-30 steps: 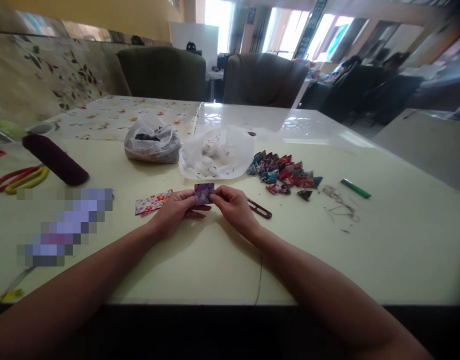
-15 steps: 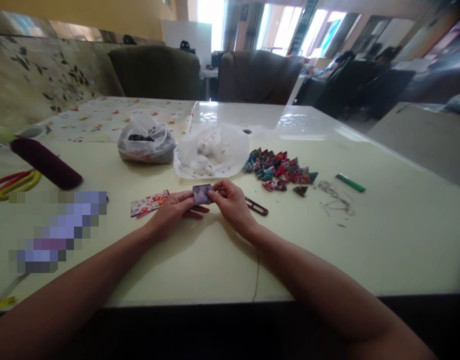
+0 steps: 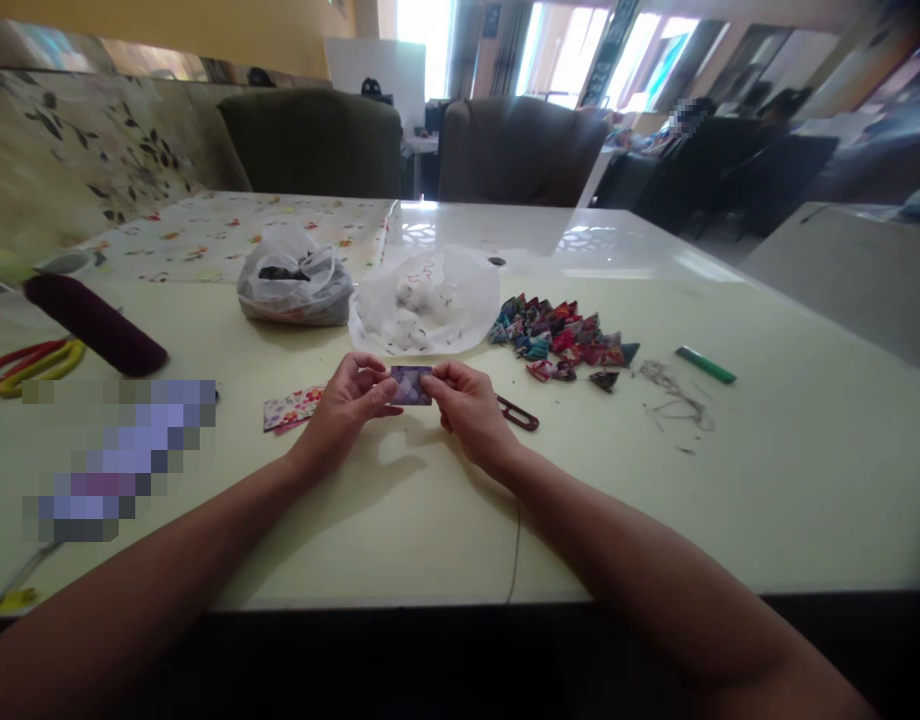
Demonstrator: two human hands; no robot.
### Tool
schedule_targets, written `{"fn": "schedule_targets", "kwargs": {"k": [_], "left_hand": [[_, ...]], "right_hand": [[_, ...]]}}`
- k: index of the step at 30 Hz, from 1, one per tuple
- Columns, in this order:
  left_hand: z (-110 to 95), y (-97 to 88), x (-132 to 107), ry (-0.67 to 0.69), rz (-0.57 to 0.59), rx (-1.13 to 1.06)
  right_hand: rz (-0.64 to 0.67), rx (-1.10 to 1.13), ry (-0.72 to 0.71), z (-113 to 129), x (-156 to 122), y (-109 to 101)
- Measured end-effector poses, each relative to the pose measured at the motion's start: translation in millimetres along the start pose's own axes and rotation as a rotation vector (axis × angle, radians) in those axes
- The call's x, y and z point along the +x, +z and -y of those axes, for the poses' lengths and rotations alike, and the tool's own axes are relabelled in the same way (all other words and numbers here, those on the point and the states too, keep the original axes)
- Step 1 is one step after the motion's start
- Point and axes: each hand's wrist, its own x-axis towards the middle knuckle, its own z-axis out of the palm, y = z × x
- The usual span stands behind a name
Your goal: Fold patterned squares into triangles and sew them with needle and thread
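Observation:
A small purple patterned fabric piece is pinched between both hands just above the pale table. My left hand grips its left edge with curled fingers. My right hand grips its right edge. A floral fabric scrap lies on the table left of my left hand. Small dark red thread snips lie right of my right hand.
A heap of folded coloured fabric triangles lies beyond the snips. Two plastic bags, one white and one with dark contents, sit behind my hands. A green stick, loose threads, a dark purple roll and red-yellow scissors are around.
Both hands lifted the purple piece slightly off the table and spread it flat again after it was folded narrower half a second ago.

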Motion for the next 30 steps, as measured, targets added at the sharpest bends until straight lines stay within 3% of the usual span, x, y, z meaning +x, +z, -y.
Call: {"fn": "schedule_targets", "kwargs": {"k": [8,18,30], "left_hand": [[0.2,3.8,-2.3,0.039,-0.025,0.008],[3.9,0.8,0.0,0.084,-0.198,-0.022],[3.2,2.0,-1.8,0.148,-0.228,0.036]], "right_hand": [[0.020,0.020,0.001,0.8,-2.1,1.4],[0.113,-0.025,-0.014,0.9,-5.3,2.4],[0.124,-0.017,-0.013,0.5,-5.7,2.7]]}}
